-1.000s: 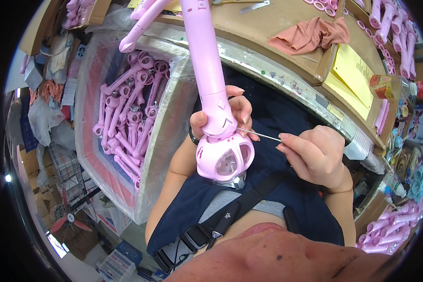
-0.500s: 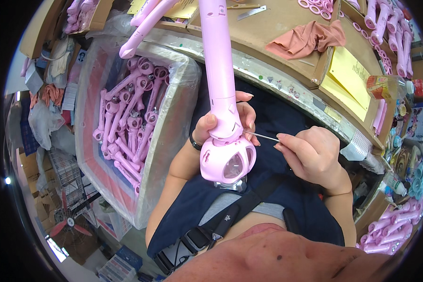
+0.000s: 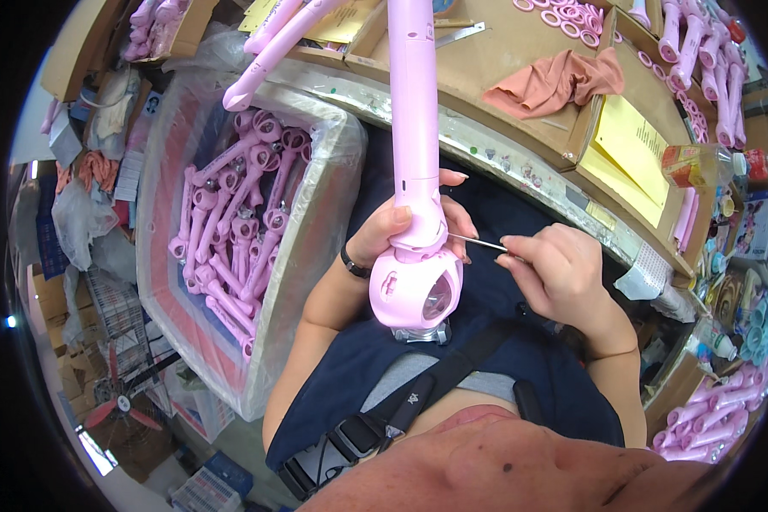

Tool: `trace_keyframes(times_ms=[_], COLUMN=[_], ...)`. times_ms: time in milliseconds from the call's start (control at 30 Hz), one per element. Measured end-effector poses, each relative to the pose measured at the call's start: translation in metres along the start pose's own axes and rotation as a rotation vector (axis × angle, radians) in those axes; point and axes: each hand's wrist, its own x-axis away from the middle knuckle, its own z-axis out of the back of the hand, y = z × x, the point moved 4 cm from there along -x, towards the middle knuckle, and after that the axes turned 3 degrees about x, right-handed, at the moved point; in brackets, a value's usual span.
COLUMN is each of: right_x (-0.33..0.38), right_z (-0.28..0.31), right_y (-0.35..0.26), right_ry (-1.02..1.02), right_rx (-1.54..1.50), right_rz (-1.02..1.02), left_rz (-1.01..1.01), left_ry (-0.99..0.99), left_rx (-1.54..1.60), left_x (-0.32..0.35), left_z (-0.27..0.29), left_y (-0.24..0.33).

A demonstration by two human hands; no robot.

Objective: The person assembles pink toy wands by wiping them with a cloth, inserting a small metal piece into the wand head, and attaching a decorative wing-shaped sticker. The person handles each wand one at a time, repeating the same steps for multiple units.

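Observation:
A long pink plastic wand-like piece (image 3: pixel 414 102) stands lengthwise before me, its round head (image 3: pixel 410 290) nearest my body. The head has a clear oval window, a small shaped cutout and a clear part at its lower end. My left hand (image 3: pixel 380 232) is closed around the narrow joint just above the head, with fingers behind it. Between the thumb and fingertips of my right hand (image 3: pixel 563 271) is a thin metal rod (image 3: pixel 488 245). The rod's far end meets the right side of the joint beside my left fingertips; its tip is hidden.
At left stands a plastic-lined bin (image 3: pixel 273 341) full of similar pink pieces (image 3: pixel 239 213). Across the bench lie a salmon cloth (image 3: pixel 559 83), yellow paper sheets (image 3: pixel 627 145) and pink rings (image 3: pixel 572 21). A bottle (image 3: pixel 700 165) and more pink pieces (image 3: pixel 717 410) are at right.
The wand has turned about its length, so its window now faces more to the right and the cutout shows more. It sits slightly farther right. Both hands keep their holds.

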Motion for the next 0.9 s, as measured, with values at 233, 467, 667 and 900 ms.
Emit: trace_keyframes(times_ms=[233, 467, 667, 900], right_x=[0.024, 0.040, 0.015, -0.015], right_z=[-0.038, -0.071, -0.042, 0.007], right_y=[0.034, 0.049, 0.027, 0.047], right_ry=[-0.082, -0.188, -0.151, -0.051], right_rx=[-0.593, -1.170, -0.018, 0.093], right_rz=[-0.562, -1.051, -0.143, -0.036], left_rz=[0.097, 0.144, 0.073, 0.189], left_ry=[0.128, 0.099, 0.168, -0.024], left_rx=[-0.164, -0.173, -0.208, 0.393], left_x=[-0.001, -0.005, -0.003, 0.010], left_z=[-0.002, -0.006, 0.004, -0.007], left_y=[0.013, 0.020, 0.028, 0.044])
